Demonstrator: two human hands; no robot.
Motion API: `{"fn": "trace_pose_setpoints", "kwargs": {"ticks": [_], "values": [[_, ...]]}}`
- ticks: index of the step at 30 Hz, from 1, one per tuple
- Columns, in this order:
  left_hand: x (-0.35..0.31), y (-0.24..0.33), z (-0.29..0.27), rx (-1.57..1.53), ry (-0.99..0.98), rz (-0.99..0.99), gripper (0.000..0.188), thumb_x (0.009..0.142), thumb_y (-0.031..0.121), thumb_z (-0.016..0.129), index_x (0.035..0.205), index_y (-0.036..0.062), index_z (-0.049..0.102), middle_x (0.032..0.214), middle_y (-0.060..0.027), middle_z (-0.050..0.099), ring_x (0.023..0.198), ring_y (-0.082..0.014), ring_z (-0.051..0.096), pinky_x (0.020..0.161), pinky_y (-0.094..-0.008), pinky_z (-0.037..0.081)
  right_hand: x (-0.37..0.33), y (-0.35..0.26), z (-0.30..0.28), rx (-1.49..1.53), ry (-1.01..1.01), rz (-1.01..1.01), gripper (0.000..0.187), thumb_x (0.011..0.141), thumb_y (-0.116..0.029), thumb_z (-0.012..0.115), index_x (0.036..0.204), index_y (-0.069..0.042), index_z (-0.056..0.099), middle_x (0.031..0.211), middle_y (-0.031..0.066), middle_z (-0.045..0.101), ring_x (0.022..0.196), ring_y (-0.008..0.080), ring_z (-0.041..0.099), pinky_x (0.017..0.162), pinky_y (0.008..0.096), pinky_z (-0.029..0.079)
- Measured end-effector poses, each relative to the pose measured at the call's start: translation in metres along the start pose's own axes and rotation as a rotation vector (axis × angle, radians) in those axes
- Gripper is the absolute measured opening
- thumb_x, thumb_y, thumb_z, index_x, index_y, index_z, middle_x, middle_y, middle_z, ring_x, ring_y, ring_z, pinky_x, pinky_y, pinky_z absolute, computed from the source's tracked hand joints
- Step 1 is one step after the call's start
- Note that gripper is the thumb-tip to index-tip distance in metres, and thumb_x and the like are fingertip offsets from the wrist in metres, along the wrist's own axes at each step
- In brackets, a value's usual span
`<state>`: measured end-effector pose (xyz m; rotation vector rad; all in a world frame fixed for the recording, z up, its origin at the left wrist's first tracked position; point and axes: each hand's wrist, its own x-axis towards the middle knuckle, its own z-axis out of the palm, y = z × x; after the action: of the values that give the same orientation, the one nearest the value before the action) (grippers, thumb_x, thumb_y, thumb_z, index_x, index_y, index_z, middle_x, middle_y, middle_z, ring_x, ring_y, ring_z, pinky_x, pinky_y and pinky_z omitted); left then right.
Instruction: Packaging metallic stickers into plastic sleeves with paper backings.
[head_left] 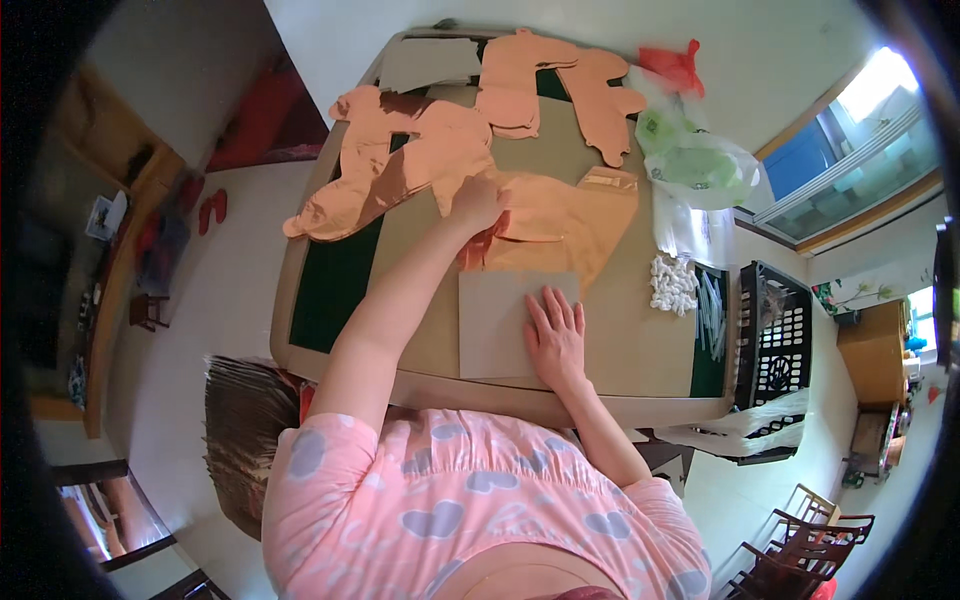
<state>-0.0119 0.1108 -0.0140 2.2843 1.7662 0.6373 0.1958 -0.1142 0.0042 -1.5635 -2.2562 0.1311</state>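
Note:
My left hand (478, 205) reaches across the table with its fingers closed on a flat, shiny copper-coloured foil balloon (600, 215), near its left side. The foil is creased and part of it folds up beside my fingers. My right hand (557, 338) lies palm down, fingers spread, on the right part of a square grey-beige card (490, 325) at the table's near edge. The card's far edge meets the foil. More flat copper-coloured foil balloons (360, 190) lie in a pile to the left, and another stack (520, 85) rests at the far side.
At the right are clear and green-printed plastic bags (690, 155), a heap of small white pieces (673, 284) and pale straws (711, 312). A black plastic crate (775, 335) stands beside the table. Grey sheets (430, 65) lie far left; stacked cardboard (245, 435) stands near left.

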Motion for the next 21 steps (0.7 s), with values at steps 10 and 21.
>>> {"fn": "trace_pose_setpoints", "kwargs": {"ticks": [10, 21], "values": [[-0.031, -0.001, -0.033, -0.700, -0.540, -0.207, 0.039, 0.083, 0.039, 0.071, 0.089, 0.0010, 0.065, 0.067, -0.0024, 0.062, 0.054, -0.0127, 0.059, 0.047, -0.0288, 0.048, 0.000, -0.001, -0.006, 0.030, -0.006, 0.014, 0.047, 0.089, -0.025, 0.055, 0.135, -0.014, 0.051, 0.143, 0.0133, 0.044, 0.134, 0.0307, 0.038, 0.111, 0.0558, 0.024], [-0.069, 0.001, -0.021, -0.789, -0.422, -0.257, 0.015, 0.078, 0.009, 0.076, 0.079, -0.0012, 0.064, 0.067, -0.0059, 0.064, 0.055, -0.0113, 0.059, 0.050, -0.0264, 0.046, -0.007, -0.001, -0.004, 0.038, 0.014, 0.075, 0.049, 0.089, -0.022, 0.059, 0.136, -0.014, 0.050, 0.143, 0.0138, 0.044, 0.135, 0.0328, 0.037, 0.112, 0.0548, 0.024]]}}
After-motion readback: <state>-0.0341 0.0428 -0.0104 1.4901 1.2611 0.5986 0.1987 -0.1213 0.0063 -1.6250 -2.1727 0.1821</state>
